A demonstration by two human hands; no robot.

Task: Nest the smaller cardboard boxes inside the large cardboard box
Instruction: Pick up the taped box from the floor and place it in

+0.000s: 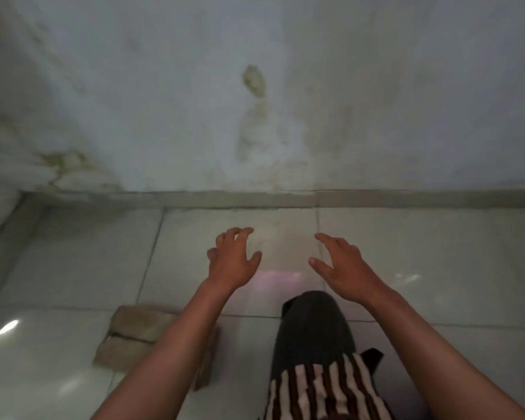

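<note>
A brown cardboard box [128,338] lies on the white tiled floor at the lower left, its flaps open, partly hidden under my left forearm. My left hand [232,259] reaches forward over the floor, fingers apart and curled, holding nothing. My right hand [343,265] is stretched out beside it, palm turned inward, fingers spread, also empty. Both hands hover well beyond the box, near the wall. No other cardboard box shows in this view.
A stained pale wall [255,101] meets the floor at a grey skirting strip [285,199] just past my hands. My knee in dark trousers [312,325] and a striped shirt hem [325,389] fill the lower middle. Glossy tiles [437,253] spread to the right.
</note>
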